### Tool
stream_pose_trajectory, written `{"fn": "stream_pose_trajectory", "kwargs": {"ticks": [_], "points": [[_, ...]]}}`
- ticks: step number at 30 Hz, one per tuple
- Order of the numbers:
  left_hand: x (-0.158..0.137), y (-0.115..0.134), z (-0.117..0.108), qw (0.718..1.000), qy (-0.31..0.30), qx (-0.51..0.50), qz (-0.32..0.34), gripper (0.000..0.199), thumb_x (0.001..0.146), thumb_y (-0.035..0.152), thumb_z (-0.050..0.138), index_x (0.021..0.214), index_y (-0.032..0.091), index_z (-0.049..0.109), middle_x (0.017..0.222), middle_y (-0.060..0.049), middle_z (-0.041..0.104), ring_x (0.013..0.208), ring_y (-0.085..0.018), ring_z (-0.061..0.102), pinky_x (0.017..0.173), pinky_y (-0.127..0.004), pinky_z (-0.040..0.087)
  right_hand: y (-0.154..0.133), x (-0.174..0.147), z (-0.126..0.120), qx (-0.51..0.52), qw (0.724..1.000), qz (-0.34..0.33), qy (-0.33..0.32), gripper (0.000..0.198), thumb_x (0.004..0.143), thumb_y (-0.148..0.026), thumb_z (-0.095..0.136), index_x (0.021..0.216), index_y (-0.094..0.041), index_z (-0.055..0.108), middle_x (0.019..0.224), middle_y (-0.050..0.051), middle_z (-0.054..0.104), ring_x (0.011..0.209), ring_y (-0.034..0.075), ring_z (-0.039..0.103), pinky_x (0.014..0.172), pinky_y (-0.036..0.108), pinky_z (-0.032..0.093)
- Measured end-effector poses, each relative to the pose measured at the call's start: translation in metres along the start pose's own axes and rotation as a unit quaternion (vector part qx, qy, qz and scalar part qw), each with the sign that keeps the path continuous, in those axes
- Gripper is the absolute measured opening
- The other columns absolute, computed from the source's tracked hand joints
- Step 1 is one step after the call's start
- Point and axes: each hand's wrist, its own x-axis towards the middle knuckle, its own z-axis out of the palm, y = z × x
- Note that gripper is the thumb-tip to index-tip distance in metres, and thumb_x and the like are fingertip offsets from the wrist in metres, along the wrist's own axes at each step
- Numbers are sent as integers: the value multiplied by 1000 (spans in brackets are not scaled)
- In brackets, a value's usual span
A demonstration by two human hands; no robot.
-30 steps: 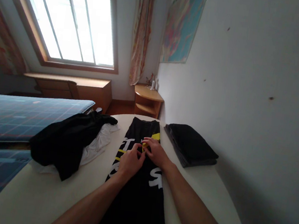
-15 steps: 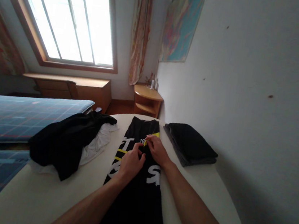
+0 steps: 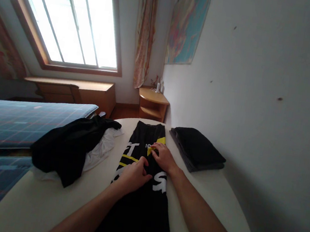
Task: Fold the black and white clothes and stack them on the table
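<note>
Just now both hands are over a long black garment (image 3: 142, 220), which runs lengthwise along the pale bench (image 3: 62, 204), beneath the two grips and onward both beyond and nearer than them. The left hand (image 3: 134, 175) has a loosely curled grip, thumb parted from the forefinger, nothing visible between them; whether its underside presses on the fabric I cannot tell. Farther ahead and to its right, the right hand (image 3: 164, 156) bends its fingers and thumb down at a small yellow patch (image 3: 149, 151) on the garment. That grip is narrow, but whether it pinches the cloth is too small to make out.

White lettering and yellow stripes lie on the fabric beyond and left of the left grip; a large white letter (image 3: 159, 181) sits to its right, nearer than the right grip. Right of the right grip is a neatly folded dark stack (image 3: 199, 147). Well left of the left grip, a crumpled black cloth (image 3: 66, 146) overlaps a white cloth (image 3: 101, 149), and past those is a blue plaid mattress (image 3: 15, 121). Far ahead of both grips stands a wooden corner shelf (image 3: 154, 96).
</note>
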Motion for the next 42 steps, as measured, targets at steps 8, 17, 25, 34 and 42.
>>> {"fn": "stream_pose_trajectory", "kwargs": {"ticks": [8, 17, 25, 34, 42], "points": [[-28, -9, -4, 999, -28, -26, 4, 14, 87, 24, 59, 101, 24, 58, 77, 4, 67, 73, -15, 62, 62, -23, 36, -5, -1, -3, -27, 1000, 0, -7, 27, 95, -28, 54, 115, -18, 69, 124, 12, 65, 121, 23, 56, 109, 42, 39], [-65, -1, -5, 992, -89, -83, 15, 20, 81, 30, 64, 98, 23, 71, 79, 1, 66, 70, -15, 58, 61, -25, 36, -8, -43, -14, -87, 989, 52, -110, 59, 96, -45, 52, 147, -17, 47, 157, 18, 36, 148, 34, 27, 117, 54, 27], [-114, -1, -9, 981, -149, -123, -8, 25, 79, 32, 64, 101, 22, 69, 82, 2, 64, 73, -14, 56, 64, -23, 40, -23, -96, -32, -144, 969, 151, -132, 66, 94, -53, 51, 150, -20, 44, 159, 17, 34, 148, 38, 23, 116, 56, 24], [-131, -2, -14, 956, -259, -137, -19, 26, 76, 30, 65, 101, 22, 69, 80, 3, 65, 63, -11, 54, 55, -20, 36, -51, -115, -46, -116, 974, 87, -173, 73, 87, -66, 55, 151, -33, 42, 164, 10, 21, 151, 38, 11, 118, 63, 7], [-133, -1, -18, 932, -334, -141, 12, 28, 70, 23, 69, 98, 25, 75, 78, 3, 66, 62, -11, 56, 52, -17, 37, -73, -114, -67, -51, 978, -19, -199, 73, 85, -62, 63, 150, -33, 42, 160, 9, 33, 150, 34, 21, 120, 61, 6]]}}
